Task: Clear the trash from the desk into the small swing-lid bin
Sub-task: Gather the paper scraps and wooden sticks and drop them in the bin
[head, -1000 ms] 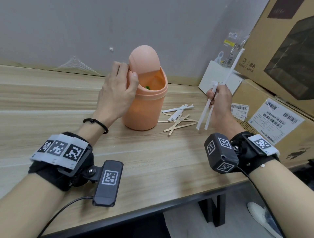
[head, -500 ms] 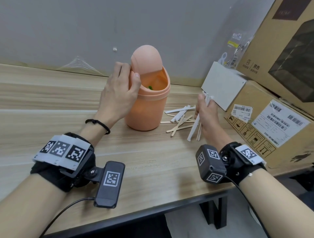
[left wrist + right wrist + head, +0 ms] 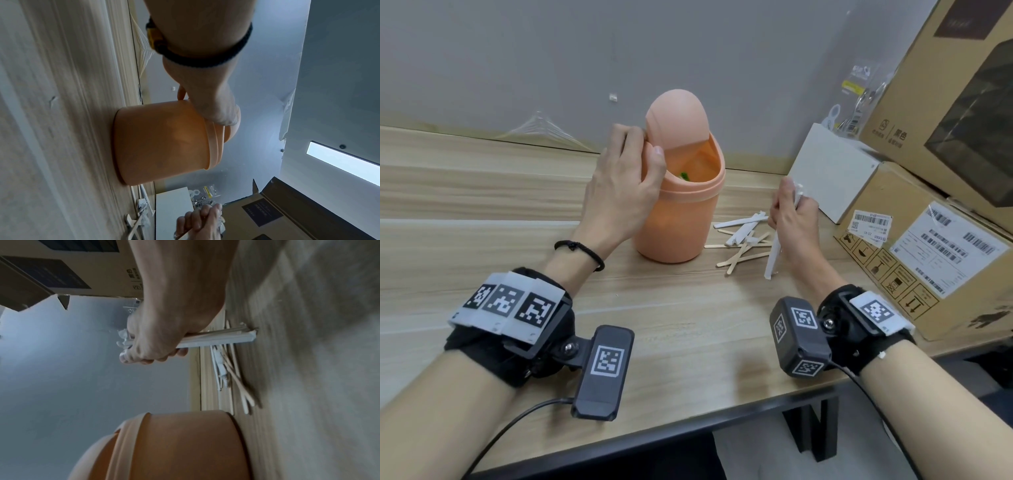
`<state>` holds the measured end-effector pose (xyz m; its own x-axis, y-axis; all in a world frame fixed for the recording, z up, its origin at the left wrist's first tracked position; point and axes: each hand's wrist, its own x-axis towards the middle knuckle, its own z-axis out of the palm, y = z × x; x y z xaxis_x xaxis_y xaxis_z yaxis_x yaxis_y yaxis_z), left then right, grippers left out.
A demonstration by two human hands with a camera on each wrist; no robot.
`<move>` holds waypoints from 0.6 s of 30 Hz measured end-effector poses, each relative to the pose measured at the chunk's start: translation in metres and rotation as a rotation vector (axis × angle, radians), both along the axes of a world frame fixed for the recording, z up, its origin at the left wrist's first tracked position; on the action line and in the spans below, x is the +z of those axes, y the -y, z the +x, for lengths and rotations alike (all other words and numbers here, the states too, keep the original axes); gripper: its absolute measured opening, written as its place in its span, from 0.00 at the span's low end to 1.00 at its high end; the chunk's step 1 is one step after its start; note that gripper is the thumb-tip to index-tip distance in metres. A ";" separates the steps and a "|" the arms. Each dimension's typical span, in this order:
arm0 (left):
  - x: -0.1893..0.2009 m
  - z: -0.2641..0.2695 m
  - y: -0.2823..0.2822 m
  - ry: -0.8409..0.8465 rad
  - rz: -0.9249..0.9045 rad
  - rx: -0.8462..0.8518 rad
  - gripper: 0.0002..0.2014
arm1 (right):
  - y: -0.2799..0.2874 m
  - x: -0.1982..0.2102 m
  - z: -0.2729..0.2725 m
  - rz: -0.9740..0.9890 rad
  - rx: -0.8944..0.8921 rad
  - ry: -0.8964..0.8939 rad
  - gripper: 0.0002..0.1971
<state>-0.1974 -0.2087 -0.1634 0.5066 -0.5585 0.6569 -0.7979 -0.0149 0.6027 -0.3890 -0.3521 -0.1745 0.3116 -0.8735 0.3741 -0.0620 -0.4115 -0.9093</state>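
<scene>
A small orange swing-lid bin (image 3: 678, 219) stands on the wooden desk (image 3: 482, 212). Its lid (image 3: 676, 120) is tipped back, and something green shows inside. My left hand (image 3: 626, 178) grips the lid and rim, thumb on the front edge. To the right, my right hand (image 3: 794, 212) grips a bundle of white paper wrappers (image 3: 772, 257) upright, their lower ends touching the desk. Between the bin and that hand lies a pile of wooden sticks and wrappers (image 3: 743, 241). In the right wrist view the right hand (image 3: 164, 331) holds the wrappers (image 3: 216, 339) beside the bin (image 3: 185, 443).
Stacked cardboard boxes (image 3: 935, 246) fill the desk's right side, with a white box (image 3: 832, 171) leaning against them behind my right hand. A grey wall (image 3: 551, 51) runs along the back. The desk's front edge (image 3: 654, 435) lies just under my wrists.
My right hand has come down and left with the wrappers, from raised beside the boxes to standing them on the desk by the pile. My left hand has kept hold of the lid.
</scene>
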 end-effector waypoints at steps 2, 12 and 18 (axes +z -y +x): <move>0.000 -0.001 0.001 -0.003 0.004 0.000 0.17 | -0.002 -0.010 -0.003 0.003 0.009 -0.048 0.21; -0.001 0.001 -0.001 -0.012 -0.006 0.003 0.18 | 0.005 -0.038 -0.011 0.322 0.011 0.061 0.20; -0.001 0.002 -0.002 -0.009 -0.006 0.008 0.16 | 0.013 -0.016 -0.017 0.368 -0.046 0.180 0.17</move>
